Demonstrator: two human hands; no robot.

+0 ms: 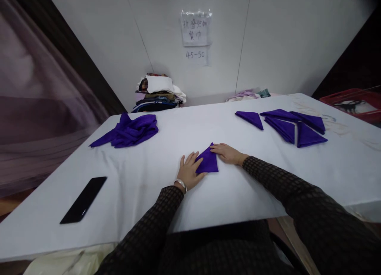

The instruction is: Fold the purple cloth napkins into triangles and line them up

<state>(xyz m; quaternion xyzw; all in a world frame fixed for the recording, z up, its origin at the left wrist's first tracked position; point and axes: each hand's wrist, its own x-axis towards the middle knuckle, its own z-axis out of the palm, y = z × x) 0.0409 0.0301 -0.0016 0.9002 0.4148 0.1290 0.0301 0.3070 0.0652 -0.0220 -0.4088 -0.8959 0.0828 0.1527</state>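
A purple cloth napkin, folded into a small triangle, lies flat on the white-covered table in front of me. My left hand rests at its left side with fingers spread, the fingertips on the fabric. At the top right corner, my right hand reaches in from the right, its fingers stretched out flat and touching the tip. Further right sit several folded purple triangles, some overlapping. A loose heap of purple cloth is bunched at the back left.
A black flat slab lies at the front left. Behind the table are a stack of folded clothes and a lower pile of fabric. Paper signs hang on the wall. A red basket stands beyond the right edge.
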